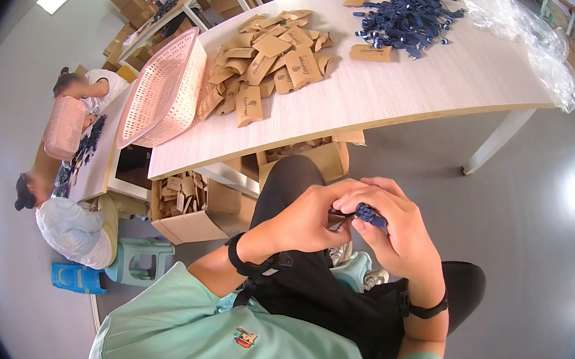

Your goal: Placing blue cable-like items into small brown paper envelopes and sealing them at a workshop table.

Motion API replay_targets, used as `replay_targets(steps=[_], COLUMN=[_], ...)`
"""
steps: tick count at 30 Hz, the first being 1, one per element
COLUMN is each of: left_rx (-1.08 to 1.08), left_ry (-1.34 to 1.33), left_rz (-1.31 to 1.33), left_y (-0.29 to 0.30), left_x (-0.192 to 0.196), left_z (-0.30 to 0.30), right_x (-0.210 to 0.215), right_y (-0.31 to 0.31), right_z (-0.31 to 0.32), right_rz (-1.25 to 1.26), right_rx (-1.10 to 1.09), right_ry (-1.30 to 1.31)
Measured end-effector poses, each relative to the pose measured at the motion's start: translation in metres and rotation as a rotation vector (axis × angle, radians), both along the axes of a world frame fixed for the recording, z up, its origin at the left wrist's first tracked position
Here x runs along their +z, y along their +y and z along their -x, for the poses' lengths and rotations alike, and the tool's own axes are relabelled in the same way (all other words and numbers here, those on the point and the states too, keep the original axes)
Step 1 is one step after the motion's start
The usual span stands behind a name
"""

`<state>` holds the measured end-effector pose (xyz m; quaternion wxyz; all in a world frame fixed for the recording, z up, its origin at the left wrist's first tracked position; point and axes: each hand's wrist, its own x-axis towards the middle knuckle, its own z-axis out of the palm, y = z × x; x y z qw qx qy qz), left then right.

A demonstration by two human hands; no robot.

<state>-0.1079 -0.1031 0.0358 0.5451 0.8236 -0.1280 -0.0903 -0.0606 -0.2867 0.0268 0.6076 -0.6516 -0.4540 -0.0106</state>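
In front of my lap, above the black bag, my two hands meet. My right hand [400, 229] is closed, thumb and fingers around a small navy fabric bundle [370, 215]. My left hand [308, 214] presses against it from the other side, its fingers curled. A dark edge shows between its thumb and fingers, but what it grips is mostly hidden. On the table [383, 98] ahead lie a heap of brown cardboard pillow boxes [271, 47] and a tangled pile of navy straps [408, 18] with small shiny bits.
A pink plastic basket [191, 89] stands at the table's left end. Clear plastic wrap [527, 40] lies at the far right. Under the table are open cartons [218, 218] with brown boxes inside. Stools [141, 262] and two seated people are at left; others work further back.
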Motion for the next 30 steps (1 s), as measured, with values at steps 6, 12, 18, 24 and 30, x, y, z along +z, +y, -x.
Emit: replay_targets(steps=[6,12,18,24,30], left_rx=[-0.051,-0.105,-0.122,-0.16,-0.203], left_ry=[0.009,0.089,0.151,0.15,0.248], left_rz=[0.124,0.273,0.248,0.246,0.185], left_y=[-0.003,-0.013,-0.017,-0.016,-0.026], left_x=[-0.003,0.017,0.019,0.002,0.007], left_z=[-0.009,-0.016,-0.017,-0.018,-0.012], right_x=[0.002,0.002,0.006,0.003,-0.002], right_y=[-0.007,-0.014,-0.023,-0.023,-0.018], right_z=[0.001,-0.004,0.0,-0.01,-0.01], right_rz=[-0.034,-0.124,-0.394,-0.421,-0.448], right_rx=[-0.031,-0.067,-0.043,-0.14,-0.006], right_ry=[-0.107,-0.077,0.427,0.373,0.487])
